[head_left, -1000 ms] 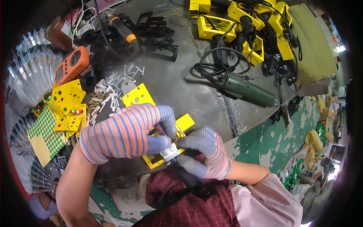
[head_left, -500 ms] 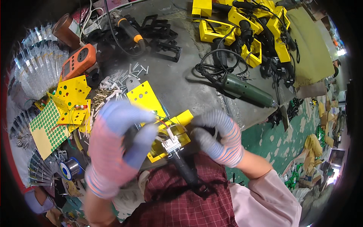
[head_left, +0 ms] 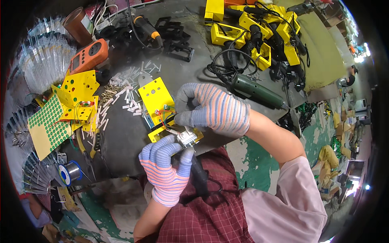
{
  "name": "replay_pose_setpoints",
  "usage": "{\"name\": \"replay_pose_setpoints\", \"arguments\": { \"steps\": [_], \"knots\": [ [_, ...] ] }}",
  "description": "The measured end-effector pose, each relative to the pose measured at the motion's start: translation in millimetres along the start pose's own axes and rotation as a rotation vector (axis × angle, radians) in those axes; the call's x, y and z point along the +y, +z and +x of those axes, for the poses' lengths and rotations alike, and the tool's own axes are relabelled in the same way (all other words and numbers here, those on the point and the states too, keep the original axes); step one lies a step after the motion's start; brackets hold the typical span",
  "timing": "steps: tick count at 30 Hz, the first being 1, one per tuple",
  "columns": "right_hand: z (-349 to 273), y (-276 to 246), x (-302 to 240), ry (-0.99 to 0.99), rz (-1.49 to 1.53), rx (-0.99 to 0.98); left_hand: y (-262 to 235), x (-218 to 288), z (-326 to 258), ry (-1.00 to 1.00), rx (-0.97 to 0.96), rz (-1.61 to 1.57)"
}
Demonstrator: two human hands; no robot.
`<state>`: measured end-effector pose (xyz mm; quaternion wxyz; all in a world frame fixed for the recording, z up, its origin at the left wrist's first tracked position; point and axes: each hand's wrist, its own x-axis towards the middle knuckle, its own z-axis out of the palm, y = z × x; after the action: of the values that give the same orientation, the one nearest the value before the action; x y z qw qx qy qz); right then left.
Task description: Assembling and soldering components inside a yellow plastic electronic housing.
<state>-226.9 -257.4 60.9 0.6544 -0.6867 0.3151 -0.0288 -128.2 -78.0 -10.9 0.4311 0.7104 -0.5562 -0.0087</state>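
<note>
Both my hands wear striped knit gloves. My left hand [head_left: 165, 170] is closed on the near side of a yellow housing [head_left: 154, 134], its thumb beside a white terminal block [head_left: 187, 137]. A black cord grip [head_left: 197, 175] runs from the block toward my lap. Beyond the housing lies a yellow plate [head_left: 156, 101] with holes, joined to it by thin red and dark wires [head_left: 165, 117]. My right hand [head_left: 221, 109] has come down over the right of the wires, thumb and fingers pinched together. What those fingertips hold is hidden.
Screws and white sleeves [head_left: 133, 95] lie scattered beyond the plate. A green power tool [head_left: 259, 91] and finished yellow housings [head_left: 255, 30] sit to the right. At left are pliers [head_left: 87, 150], a solder spool [head_left: 69, 172], an orange meter [head_left: 89, 56] and a green-dotted sticker sheet [head_left: 48, 125].
My left hand has moved right and down, onto the housing. My right hand has swung in over the wires from the right side. The white block has shifted slightly upward.
</note>
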Motion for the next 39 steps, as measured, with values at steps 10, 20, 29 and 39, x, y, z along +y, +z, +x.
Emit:
{"name": "replay_pose_setpoints", "arguments": {
  "steps": [10, 20, 29, 39],
  "knots": [
    [-22.9, 6.2, 7.7, -0.176, -0.164, 0.034, 10.6, -11.6, -8.8, 0.114, 0.086, -0.057],
    [-38.6, 18.9, 7.0, -0.339, -0.538, 0.221, 8.0, -16.9, -6.0, 0.119, 0.09, -0.041],
    [-54.7, 75.7, 37.3, -0.593, -0.599, 0.773, -25.5, -34.4, 42.5, 0.26, -0.084, 0.057],
    [-47.0, 85.1, 61.2, -0.55, -0.541, 0.847, -10.3, -45.0, 58.4, 0.395, -0.081, -0.001]
  ]
}}
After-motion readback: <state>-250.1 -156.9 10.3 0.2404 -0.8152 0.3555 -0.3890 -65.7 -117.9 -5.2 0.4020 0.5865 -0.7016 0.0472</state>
